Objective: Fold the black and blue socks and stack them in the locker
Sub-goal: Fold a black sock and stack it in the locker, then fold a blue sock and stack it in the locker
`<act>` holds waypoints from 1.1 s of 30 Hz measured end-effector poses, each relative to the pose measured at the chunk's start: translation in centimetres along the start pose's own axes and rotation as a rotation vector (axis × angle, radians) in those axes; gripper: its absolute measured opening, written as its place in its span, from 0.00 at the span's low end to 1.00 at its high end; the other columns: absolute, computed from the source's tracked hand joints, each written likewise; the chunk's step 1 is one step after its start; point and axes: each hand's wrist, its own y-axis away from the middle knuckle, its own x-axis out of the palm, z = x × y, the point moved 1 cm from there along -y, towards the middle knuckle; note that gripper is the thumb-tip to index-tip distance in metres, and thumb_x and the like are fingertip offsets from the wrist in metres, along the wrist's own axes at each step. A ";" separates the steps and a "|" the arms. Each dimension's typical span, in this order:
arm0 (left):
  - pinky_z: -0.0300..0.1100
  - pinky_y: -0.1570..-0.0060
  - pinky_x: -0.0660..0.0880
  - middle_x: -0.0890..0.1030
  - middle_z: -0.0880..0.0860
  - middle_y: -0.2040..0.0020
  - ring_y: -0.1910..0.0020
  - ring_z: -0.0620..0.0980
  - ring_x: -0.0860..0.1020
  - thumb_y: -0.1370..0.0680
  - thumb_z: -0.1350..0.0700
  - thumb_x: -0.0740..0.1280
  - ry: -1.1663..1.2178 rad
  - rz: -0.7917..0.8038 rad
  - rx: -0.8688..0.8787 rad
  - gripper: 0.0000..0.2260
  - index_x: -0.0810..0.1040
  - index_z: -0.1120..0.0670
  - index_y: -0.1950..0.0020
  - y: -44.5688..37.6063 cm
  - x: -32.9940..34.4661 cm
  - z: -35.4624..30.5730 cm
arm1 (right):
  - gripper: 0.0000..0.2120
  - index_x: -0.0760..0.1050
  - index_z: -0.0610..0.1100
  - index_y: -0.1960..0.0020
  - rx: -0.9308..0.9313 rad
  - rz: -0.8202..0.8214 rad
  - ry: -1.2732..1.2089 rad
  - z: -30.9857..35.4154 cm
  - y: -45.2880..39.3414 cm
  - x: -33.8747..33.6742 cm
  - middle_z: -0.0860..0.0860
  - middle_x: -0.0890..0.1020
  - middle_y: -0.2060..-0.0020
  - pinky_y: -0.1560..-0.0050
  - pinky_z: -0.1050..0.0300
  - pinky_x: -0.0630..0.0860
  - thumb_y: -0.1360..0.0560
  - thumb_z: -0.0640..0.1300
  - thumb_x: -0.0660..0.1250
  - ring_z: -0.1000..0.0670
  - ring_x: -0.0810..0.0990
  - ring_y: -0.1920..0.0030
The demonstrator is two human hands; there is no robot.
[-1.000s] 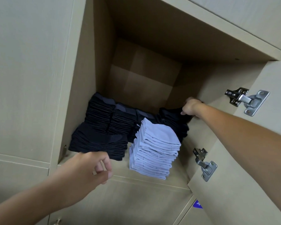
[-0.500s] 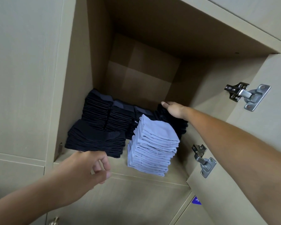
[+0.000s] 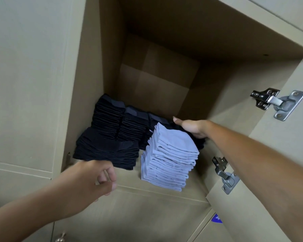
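1. While my right hand [image 3: 191,127] lies flat, fingers straight, on the black socks [image 3: 198,144] at the locker's [image 3: 173,191] three o'clock, blue socks [image 3: 170,154] stack just beside it.
2. My left hand [image 3: 93,179] hovers at seven o'clock, loosely curled, holding nothing.

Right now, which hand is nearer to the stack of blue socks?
Right. The right hand lies flat just behind the top of the blue sock stack, on black socks; the left hand hovers apart at the locker's front edge.
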 end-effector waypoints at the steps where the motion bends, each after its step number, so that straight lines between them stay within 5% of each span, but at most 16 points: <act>1: 0.34 0.61 0.75 0.84 0.37 0.60 0.66 0.40 0.81 0.22 0.48 0.69 -0.005 0.002 0.005 0.03 0.78 0.43 0.54 0.0 -0.1 0.0 | 0.29 0.46 0.62 0.19 0.008 -0.004 0.024 0.2 0.2 -0.2 0.54 0.46 0.18 0.20 0.41 0.47 0.18 0.67 0.45 0.46 0.46 0.18; 5: 0.33 0.61 0.74 0.84 0.37 0.61 0.67 0.40 0.82 0.21 0.48 0.69 -0.023 -0.007 0.017 0.03 0.78 0.43 0.55 0.2 -0.3 -0.1 | 0.33 0.40 0.60 0.18 -0.002 -0.059 0.093 0.9 1.2 -0.7 0.52 0.43 0.18 0.22 0.37 0.44 0.19 0.70 0.43 0.44 0.42 0.18; 11: 0.36 0.62 0.75 0.84 0.39 0.61 0.68 0.42 0.81 0.22 0.48 0.70 -0.004 0.003 0.021 0.04 0.78 0.45 0.55 1.2 -1.2 0.4 | 0.37 0.38 0.54 0.18 -0.049 -0.177 0.245 2.1 4.0 -1.9 0.49 0.48 0.18 0.22 0.42 0.48 0.19 0.70 0.45 0.43 0.47 0.18; 15: 0.46 0.57 0.80 0.84 0.41 0.63 0.69 0.43 0.81 0.22 0.51 0.71 0.020 -0.010 0.010 0.04 0.79 0.47 0.56 1.9 -2.3 0.6 | 0.36 0.55 0.47 0.18 -0.229 -0.335 0.394 3.6 5.7 -2.4 0.47 0.63 0.21 0.26 0.52 0.62 0.19 0.65 0.57 0.43 0.63 0.22; 21: 0.43 0.57 0.79 0.85 0.44 0.64 0.70 0.41 0.79 0.22 0.54 0.71 -0.006 -0.051 0.003 0.04 0.80 0.49 0.57 3.8 -4.0 0.2 | 0.19 0.76 0.46 0.33 -0.446 -0.466 0.425 5.6 10.1 -0.6 0.47 0.81 0.40 0.42 0.58 0.72 0.20 0.55 0.67 0.46 0.79 0.38; 27: 0.35 0.63 0.73 0.83 0.42 0.66 0.69 0.40 0.79 0.21 0.50 0.71 -0.075 -0.082 0.017 0.04 0.79 0.47 0.56 5.9 -5.5 -0.2 | 0.08 0.80 0.48 0.44 -0.565 -0.526 0.398 6.8 14.6 2.1 0.54 0.83 0.52 0.43 0.50 0.79 0.20 0.50 0.67 0.52 0.82 0.49; 33: 0.44 0.56 0.77 0.84 0.42 0.63 0.66 0.41 0.81 0.22 0.47 0.71 -0.111 -0.078 0.016 0.05 0.79 0.46 0.55 8.4 -7.2 -0.2 | 0.06 0.80 0.48 0.46 -0.665 -0.521 0.302 8.7 18.9 6.6 0.58 0.81 0.56 0.48 0.53 0.79 0.19 0.47 0.65 0.55 0.81 0.54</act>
